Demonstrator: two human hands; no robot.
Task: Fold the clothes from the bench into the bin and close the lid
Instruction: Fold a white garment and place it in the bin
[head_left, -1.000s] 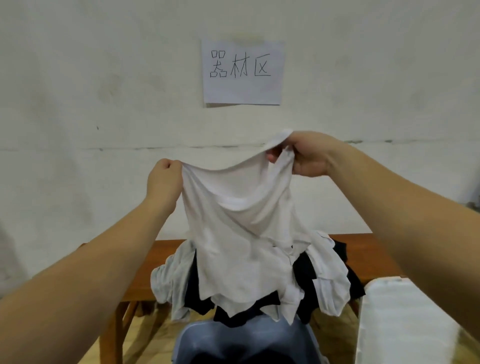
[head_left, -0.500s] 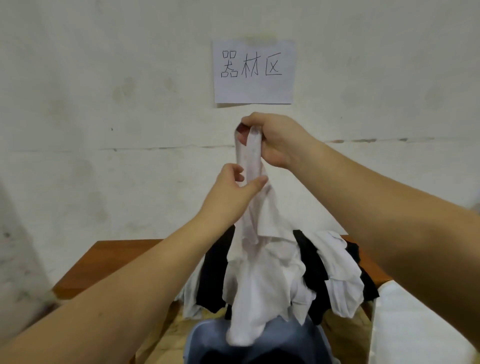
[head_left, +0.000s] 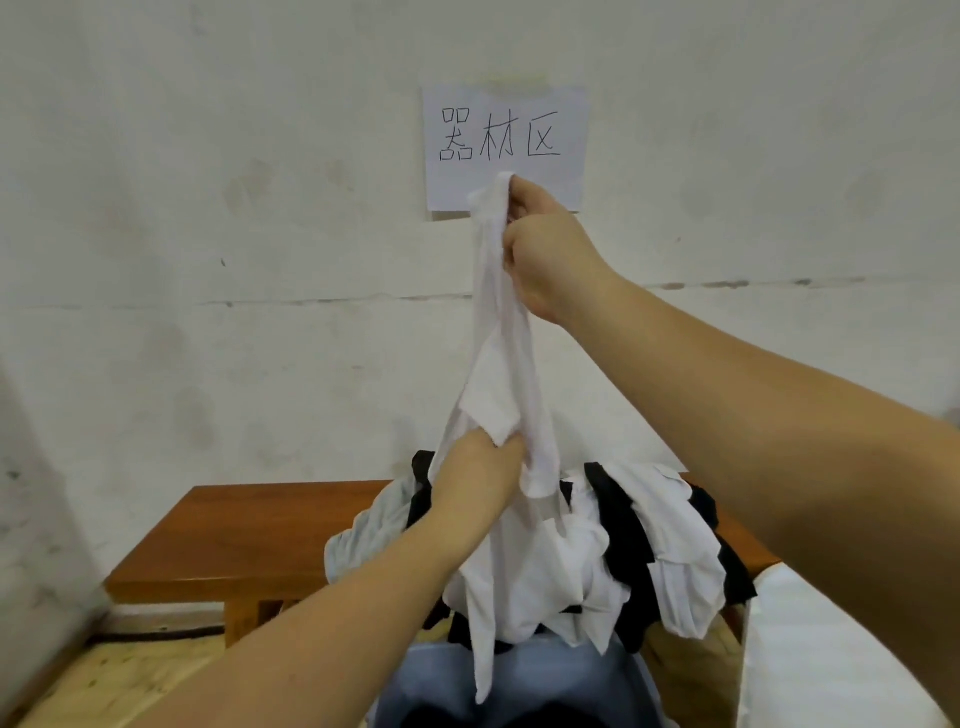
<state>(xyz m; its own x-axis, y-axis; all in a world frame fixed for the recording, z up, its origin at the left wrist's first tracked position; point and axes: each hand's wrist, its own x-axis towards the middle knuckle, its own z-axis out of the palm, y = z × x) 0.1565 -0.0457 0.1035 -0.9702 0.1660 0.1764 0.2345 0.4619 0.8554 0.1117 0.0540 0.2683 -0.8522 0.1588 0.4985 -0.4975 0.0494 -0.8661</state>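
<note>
**White garment held lengthwise above the bin, mid-fold**

Head view: the landmark was the brown wooden counter (head_left: 249, 535) standing against the pale wall. Above its right half, the right hand (head_left: 545, 260) was raised high, its fingers (head_left: 519, 208) curled round the top end of a thin white cloth garment (head_left: 498, 364), which hung from it as a narrow, gathered strip. Lower down, just above the counter's back edge, the left hand (head_left: 478, 478) gripped the same garment partway along, its fingers buried in the cloth, so the stretch between the two hands was nearly taut. The loose tail of the garment dangled past the counter's front edge.

On the counter's right half lay a heap of crumpled white and black clothes (head_left: 639, 545), spilling over the front edge. In front of the counter and below the heap stood the grey-blue plastic bin (head_left: 519, 680), open, with something dark inside that could not be made out. To the right of the bin, a white ribbed panel (head_left: 831, 649) leaned close by; it was probably the lid, though that could not be confirmed. A white paper sign with handwritten characters (head_left: 504, 145) was stuck on the wall above the counter.

As a judgement, the step in hand was folding this one garment, already halved lengthwise. The next move would call for bringing top and bottom together to shorten it, then lowering it into the bin. Most of the heap remained, so the task looked early.
</note>
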